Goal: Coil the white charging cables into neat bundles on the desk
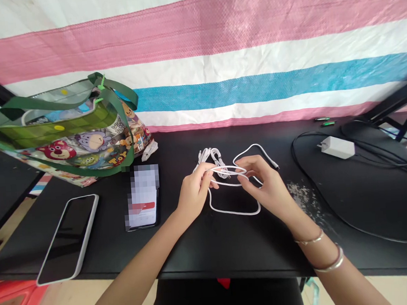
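Note:
Between my hands a white charging cable point(233, 212) is gathered in loose loops above the black table. My left hand point(196, 190) pinches the left side of the loops between thumb and fingers. On the opposite side, my right hand point(263, 181) has its thumb and fingers curved around the loops' right end. A loose length of the same cable runs out behind my right hand to a plug lying on the table. Just beyond my hands lie bundled white cables point(217, 157), partly hidden by my left hand and the loops.
Left of my hands are a lit phone point(142, 198), a phone in a white case point(68, 238) and a cartoon-print bag point(80, 138). At right lie a white charger point(338, 147), black cords point(328, 209), light crumbs point(304, 201) and small green items point(328, 124). A striped tarp point(255, 88) hangs behind.

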`<state>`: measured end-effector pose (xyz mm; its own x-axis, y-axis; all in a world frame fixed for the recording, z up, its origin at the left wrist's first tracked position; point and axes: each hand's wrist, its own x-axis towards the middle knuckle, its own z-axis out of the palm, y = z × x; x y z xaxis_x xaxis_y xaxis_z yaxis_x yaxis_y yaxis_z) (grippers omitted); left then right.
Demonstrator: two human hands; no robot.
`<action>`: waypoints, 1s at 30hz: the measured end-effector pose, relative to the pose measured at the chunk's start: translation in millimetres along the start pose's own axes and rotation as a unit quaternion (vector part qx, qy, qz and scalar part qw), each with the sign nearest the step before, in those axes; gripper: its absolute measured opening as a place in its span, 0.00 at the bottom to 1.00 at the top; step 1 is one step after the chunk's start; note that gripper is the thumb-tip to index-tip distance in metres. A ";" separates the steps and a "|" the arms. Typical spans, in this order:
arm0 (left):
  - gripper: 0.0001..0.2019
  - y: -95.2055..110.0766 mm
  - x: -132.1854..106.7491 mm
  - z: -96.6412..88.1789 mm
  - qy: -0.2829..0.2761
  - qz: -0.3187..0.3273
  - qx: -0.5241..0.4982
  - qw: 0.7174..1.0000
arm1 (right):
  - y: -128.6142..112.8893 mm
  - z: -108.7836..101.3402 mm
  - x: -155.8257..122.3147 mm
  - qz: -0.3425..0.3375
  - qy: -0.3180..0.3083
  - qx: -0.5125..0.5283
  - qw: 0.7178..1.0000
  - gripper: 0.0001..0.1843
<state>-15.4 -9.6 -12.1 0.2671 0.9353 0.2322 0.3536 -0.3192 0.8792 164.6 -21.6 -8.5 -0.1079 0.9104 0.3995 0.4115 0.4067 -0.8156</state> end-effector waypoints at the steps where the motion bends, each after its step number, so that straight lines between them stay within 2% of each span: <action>1: 0.11 -0.1 -0.3 0.0 0.003 0.003 0.008 1.000 | 1.3 0.3 -0.1 0.006 0.000 -0.009 1.000 0.10; 5: 0.10 -0.6 -1.0 0.2 0.017 0.000 0.026 1.000 | 7.7 3.4 -1.8 0.010 0.027 -0.034 0.999 0.08; 10: 0.09 -0.4 0.5 0.5 0.029 -0.043 -0.014 0.999 | 8.7 5.0 -5.1 0.012 0.062 -0.049 0.997 0.09; 15: 0.11 -0.5 3.1 -0.7 0.022 -0.070 -0.082 0.994 | 1.3 3.3 -5.0 -0.002 0.034 -0.047 0.998 0.07; 18: 0.12 -0.9 3.3 -1.5 0.021 -0.081 -0.089 0.992 | -2.1 3.5 -4.1 -0.026 0.029 -0.054 0.998 0.10; 23: 0.13 0.6 1.4 -1.7 -0.010 -0.046 -0.044 0.998 | -5.9 0.9 -2.5 -0.042 0.044 -0.096 0.994 0.10; 27: 0.15 3.5 0.0 -1.5 -0.047 -0.019 0.007 0.999 | -8.2 -3.1 -1.5 -0.078 0.061 -0.120 0.988 0.10; 30: 0.16 5.4 0.0 -1.6 -0.069 -0.017 0.012 0.997 | -8.2 -4.1 -1.2 -0.087 0.094 -0.142 0.981 0.11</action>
<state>-14.9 -11.1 -6.7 0.3742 0.9164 0.1421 0.3850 -0.2929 0.8752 165.0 -26.4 -0.6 -0.0406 0.7874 0.6151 0.6408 0.4929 -0.5886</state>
